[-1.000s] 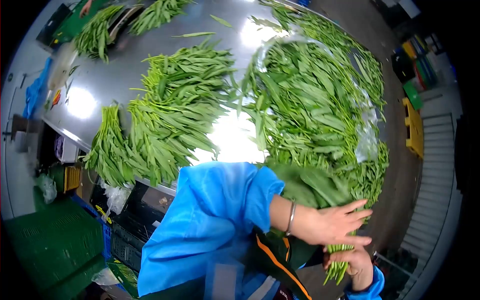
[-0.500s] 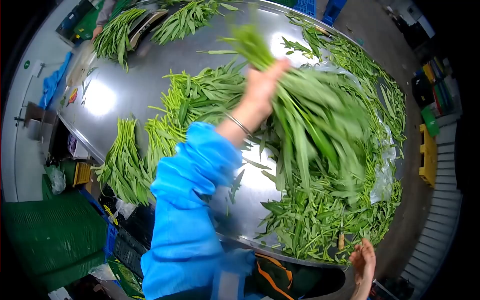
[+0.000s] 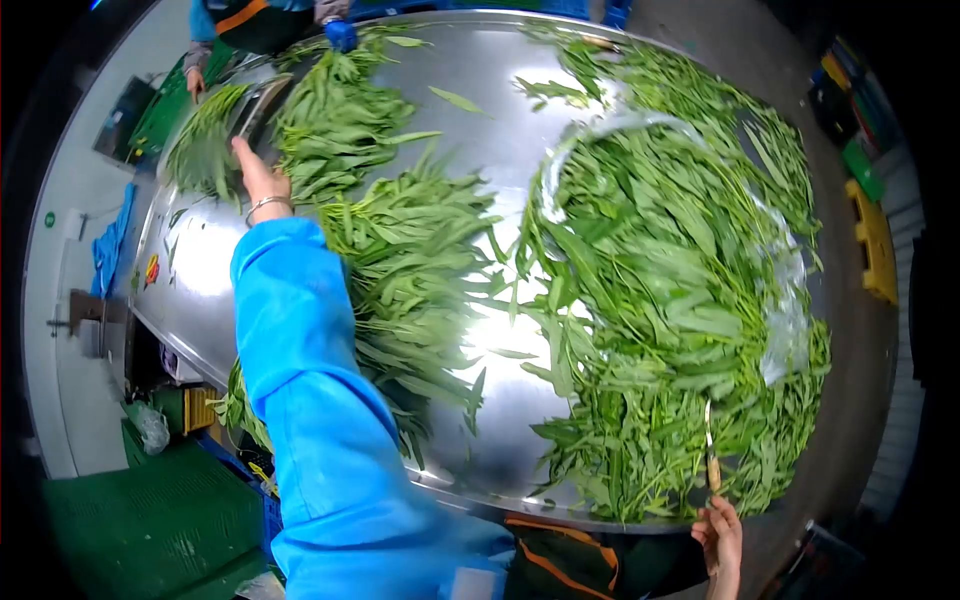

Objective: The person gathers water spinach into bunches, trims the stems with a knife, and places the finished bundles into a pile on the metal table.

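Observation:
My left hand, with a bangle at the wrist, reaches to the far left over the metal table. No stems show in it, and its fingers are apart. It lies between a bunch of long-leaved greens and a second bunch, near a dark curved object with a pale edge. More bunched greens lie right of my sleeve, partly behind it. My right hand, at the near table edge, has loosely bent fingers. Its fingertips are right at the wooden handle end of a narrow-bladed knife.
A large heap of loose greens lies on clear plastic at the table's right. Across the table, another person's bare hand and blue-gloved hand are near the far bunches. A green-covered stack stands at lower left.
My left hand has swung from above the heap to the far left and has let go of the bunch of greens. My right hand is now close to the knife handle. The view has shifted.

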The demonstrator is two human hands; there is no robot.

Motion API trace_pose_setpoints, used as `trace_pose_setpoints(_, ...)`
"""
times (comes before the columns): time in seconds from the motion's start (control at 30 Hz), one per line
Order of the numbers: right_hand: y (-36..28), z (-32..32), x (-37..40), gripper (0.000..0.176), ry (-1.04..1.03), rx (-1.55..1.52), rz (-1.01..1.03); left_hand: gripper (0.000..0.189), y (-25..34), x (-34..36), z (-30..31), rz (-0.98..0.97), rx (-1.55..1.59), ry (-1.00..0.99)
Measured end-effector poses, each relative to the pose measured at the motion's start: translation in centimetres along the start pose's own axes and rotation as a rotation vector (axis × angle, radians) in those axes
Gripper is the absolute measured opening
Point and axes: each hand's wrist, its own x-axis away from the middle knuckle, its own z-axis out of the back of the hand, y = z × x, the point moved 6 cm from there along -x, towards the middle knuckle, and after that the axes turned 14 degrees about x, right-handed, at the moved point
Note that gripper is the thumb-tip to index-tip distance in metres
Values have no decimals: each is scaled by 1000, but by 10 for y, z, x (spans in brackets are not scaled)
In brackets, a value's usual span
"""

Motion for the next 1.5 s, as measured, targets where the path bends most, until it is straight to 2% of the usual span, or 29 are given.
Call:
trace_pose_setpoints(0.03, 8, -2, -3, 35, -22, 10, 16, 71, -10, -21, 17, -29, -90, 49)
trace_pose_setpoints(0.1, 9, -13, 4, 40, -22, 31, 41, 33, -27, -55, 16, -69, -206, -390)
trace_pose_setpoints(0.17, 13, -15, 9, 37, -66, 31, 92, 22, -45, 41, -37, -164, -212, -483)
trace_pose_setpoints(0.2, 13, -15, 12, 34, -17, 22, 81, 32, -59, 94, -60, -160, -230, -498)
trace_pose_setpoints(0.27, 24, -7, 5, 30, 53, 7, 176, 34, -101, 199, -93, -104, -489, -813)
trace_pose_setpoints(0.33, 30, 1, -2, 25, 143, 5, 304, 32, -152, 305, -105, -50, -668, -1287)
trace_pose_setpoints(0.37, 32, 6, -8, 23, 217, 120, 396, 30, -158, 379, -108, -271, -823, -1549)
trace_pose_setpoints(0.4, 31, 9, -13, 21, 284, 238, 488, 34, -167, 440, -101, -350, -876, -1708)
trace_pose_setpoints(0.43, 21, 10, -13, 20, 381, 380, 609, 43, -180, 481, -86, -611, -933, -1899)
trace_pose_setpoints(0.47, 5, 8, -16, 19, 470, 527, 739, 67, -198, 506, -60, -569, -1051, -1969)
trace_pose_setpoints(0.53, -19, 3, -26, 26, 572, 711, 895, 85, -210, 550, -8, -630, -1137, -1902)
trace_pose_setpoints(0.57, -25, -1, -37, 30, 600, 816, 952, 91, -219, 563, 16, -539, -1147, -1863)
trace_pose_setpoints(0.6, -23, -5, -54, 36, 667, 987, 916, 97, -226, 574, 40, -446, -1160, -1822)
trace_pose_setpoints(0.67, -20, -14, -86, 39, 559, 1201, 678, 98, -228, 618, 87, -465, -1322, -1836)
trace_pose_setpoints(0.73, -18, -9, -95, 36, 480, 1094, 631, 97, -222, 663, 113, -152, -1107, -1996)
trace_pose_setpoints(0.8, -15, 5, -92, 33, 450, 913, 637, 94, -204, 682, 117, 173, -974, -2002)
trace_pose_setpoints(0.87, -2, 32, -80, 31, 465, 645, 671, 94, -190, 657, 112, 31, -1028, -1986)
trace_pose_setpoints(0.9, 7, 43, -83, 30, 337, 456, 600, 99, -182, 640, 105, -68, -1129, -1915)
trace_pose_setpoints(0.93, 13, 52, -80, 26, 329, 365, 609, 105, -174, 626, 99, -166, -1217, -1846)
trace_pose_setpoints(1.03, 15, 63, -69, 26, 252, -73, 420, 130, -187, 609, 138, -160, -1391, -1961)
trace_pose_setpoints(1.07, 14, 66, -69, 27, 266, -272, 391, 130, -194, 617, 155, -153, -1501, -1984)
trace_pose_setpoints(1.1, 21, 69, -75, 32, 233, -399, 357, 129, -199, 632, 160, -168, -1474, -1962)
trace_pose_setpoints(1.17, 17, 83, -75, 34, 287, -624, 394, 126, -214, 658, 167, -236, -1411, -1936)
trace_pose_setpoints(1.23, 15, 108, -76, 35, 350, -751, 471, 113, -228, 686, 152, -244, -1261, -1935)
trace_pose_setpoints(1.27, 15, 123, -71, 35, 447, -823, 508, 107, -234, 701, 143, -234, -1202, -1928)
trace_pose_setpoints(1.37, 5, 170, -57, 39, 683, -993, 668, 101, -261, 750, 118, -211, -1206, -2067)
trace_pose_setpoints(1.4, 7, 184, -56, 40, 744, -1038, 691, 104, -267, 771, 108, -270, -1103, -2098)
trace_pose_setpoints(1.5, 19, 215, -66, 40, 856, -1183, 703, 110, -303, 818, 99, -282, -921, -2106)
